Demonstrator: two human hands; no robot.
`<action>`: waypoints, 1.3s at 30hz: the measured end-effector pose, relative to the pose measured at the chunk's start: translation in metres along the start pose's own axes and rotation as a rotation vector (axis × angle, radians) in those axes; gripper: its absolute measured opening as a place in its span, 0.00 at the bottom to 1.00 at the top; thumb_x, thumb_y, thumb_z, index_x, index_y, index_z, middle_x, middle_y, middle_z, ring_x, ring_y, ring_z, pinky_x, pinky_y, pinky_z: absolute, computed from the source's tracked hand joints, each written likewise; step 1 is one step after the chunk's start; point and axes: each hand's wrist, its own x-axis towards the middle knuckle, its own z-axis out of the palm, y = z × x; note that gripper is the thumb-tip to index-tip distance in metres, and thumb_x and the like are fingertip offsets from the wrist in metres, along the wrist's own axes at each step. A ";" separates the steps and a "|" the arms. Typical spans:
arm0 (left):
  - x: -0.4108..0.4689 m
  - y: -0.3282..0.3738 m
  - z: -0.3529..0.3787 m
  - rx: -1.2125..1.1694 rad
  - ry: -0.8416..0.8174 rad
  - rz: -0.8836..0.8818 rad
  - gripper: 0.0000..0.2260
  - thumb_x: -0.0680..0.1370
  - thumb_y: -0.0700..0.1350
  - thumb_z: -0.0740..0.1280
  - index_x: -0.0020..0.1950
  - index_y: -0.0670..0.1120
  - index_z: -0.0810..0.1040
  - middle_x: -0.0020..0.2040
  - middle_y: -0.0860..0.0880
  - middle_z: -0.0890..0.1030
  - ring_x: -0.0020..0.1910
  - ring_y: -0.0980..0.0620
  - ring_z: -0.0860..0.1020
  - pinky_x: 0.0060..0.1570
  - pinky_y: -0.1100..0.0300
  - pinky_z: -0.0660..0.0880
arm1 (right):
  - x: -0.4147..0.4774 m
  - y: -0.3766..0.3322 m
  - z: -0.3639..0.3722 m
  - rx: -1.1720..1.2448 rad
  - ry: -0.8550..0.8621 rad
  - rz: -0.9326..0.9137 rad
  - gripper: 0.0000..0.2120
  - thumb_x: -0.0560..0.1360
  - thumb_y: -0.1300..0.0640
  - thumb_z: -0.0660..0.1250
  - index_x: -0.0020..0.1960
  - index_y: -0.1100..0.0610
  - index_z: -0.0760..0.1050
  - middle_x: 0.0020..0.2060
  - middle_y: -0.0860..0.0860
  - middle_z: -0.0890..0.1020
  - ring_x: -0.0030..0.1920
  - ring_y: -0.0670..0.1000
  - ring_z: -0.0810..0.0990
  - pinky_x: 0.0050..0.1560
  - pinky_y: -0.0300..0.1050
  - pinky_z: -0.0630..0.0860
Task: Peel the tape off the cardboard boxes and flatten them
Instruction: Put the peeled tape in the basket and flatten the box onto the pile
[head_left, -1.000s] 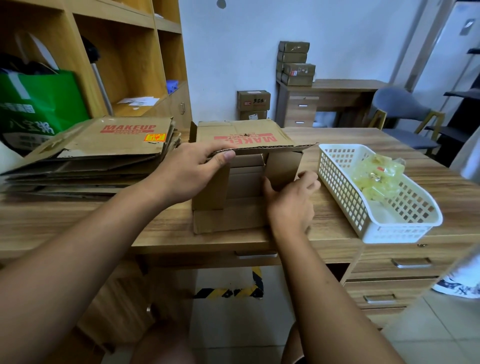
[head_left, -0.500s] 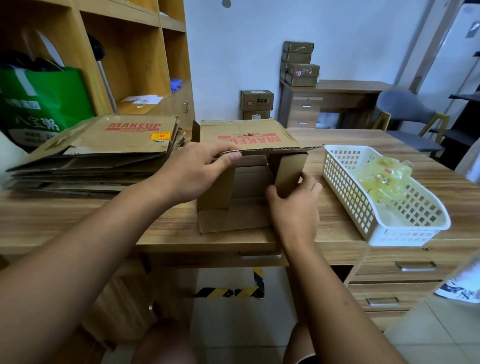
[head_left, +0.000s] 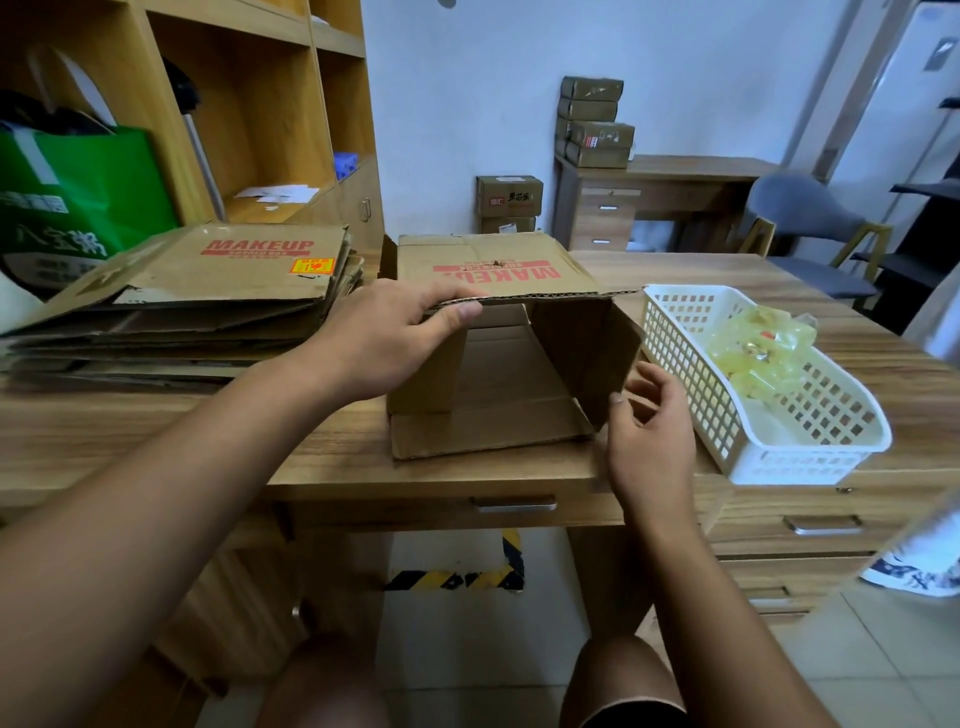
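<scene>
Open-ended box (head_left: 498, 260) just beside white basket (head_left: 800, 462). Left hand (head_left: 384, 343) pinching its top edge; right hand (head_left: 649, 436) loosely spread at flap (head_left: 582, 353) nearest basket. Likely risk: sideways collapse shoving basket.

"MAKEUP" red on flattened stack (head_left: 218, 270); inverted on box (head_left: 498, 260).

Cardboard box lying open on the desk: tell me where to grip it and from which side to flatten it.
Grip the cardboard box by the front edge of its top panel, coming from the open near side, as the left hand does: that edge juts free, and a thumb fits under it. The basket crowds the right, the flattened stack the left.
</scene>
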 end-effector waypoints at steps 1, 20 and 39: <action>0.000 0.000 0.000 -0.005 -0.001 -0.002 0.25 0.78 0.69 0.55 0.71 0.61 0.74 0.68 0.52 0.77 0.67 0.46 0.74 0.62 0.44 0.75 | -0.004 -0.003 -0.001 -0.006 0.020 -0.032 0.20 0.81 0.62 0.65 0.72 0.56 0.69 0.61 0.51 0.75 0.56 0.41 0.77 0.56 0.31 0.76; 0.008 0.007 -0.015 -0.133 -0.088 0.028 0.16 0.83 0.55 0.61 0.69 0.54 0.77 0.58 0.63 0.73 0.61 0.65 0.69 0.55 0.72 0.65 | -0.014 -0.052 0.073 0.543 -0.487 0.419 0.33 0.73 0.77 0.54 0.75 0.57 0.69 0.67 0.53 0.78 0.70 0.52 0.75 0.73 0.48 0.69; 0.004 0.009 0.031 -0.059 -0.236 0.128 0.16 0.82 0.56 0.62 0.70 0.61 0.75 0.71 0.55 0.75 0.68 0.61 0.70 0.63 0.73 0.64 | -0.073 -0.065 0.050 0.291 -0.861 0.241 0.21 0.78 0.67 0.60 0.65 0.50 0.80 0.58 0.46 0.85 0.62 0.45 0.81 0.70 0.53 0.73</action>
